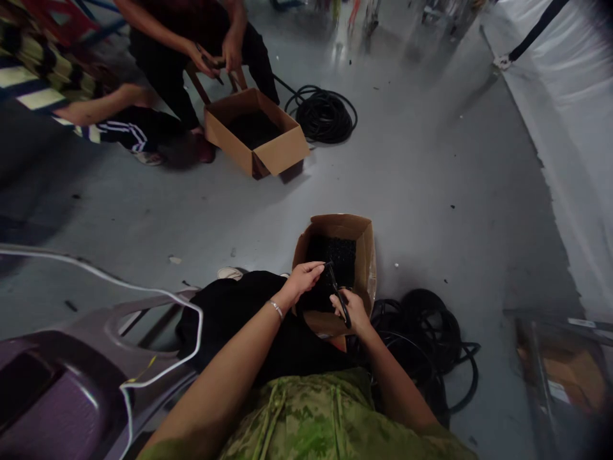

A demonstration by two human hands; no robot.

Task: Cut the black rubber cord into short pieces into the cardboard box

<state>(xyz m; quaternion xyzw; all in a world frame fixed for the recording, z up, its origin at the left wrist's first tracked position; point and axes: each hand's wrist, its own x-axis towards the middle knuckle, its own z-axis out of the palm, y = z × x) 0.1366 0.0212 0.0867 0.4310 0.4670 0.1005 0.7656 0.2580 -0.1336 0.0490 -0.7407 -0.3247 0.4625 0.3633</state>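
Note:
My left hand [306, 278] is closed in a pinch on a small black piece [327, 264], too small to make out well. My right hand [353, 311] grips black-handled scissors [343, 309], whose blades point up and left toward my left fingertips. Both hands are above an open cardboard box [366, 255] standing between my legs. Inside the box lies a heap of small black pieces [342, 250]. Close to my right forearm, coils of black hose [426, 326] rest on the floor.
Ahead to the left, a seated person's hands [220, 61] work over another cardboard box [230, 144]. A second black hose coil [325, 115] lies beside it. A purple plastic chair [62, 396] and a white cable [198, 319] are at my left; a clear bin [560, 364] stands right.

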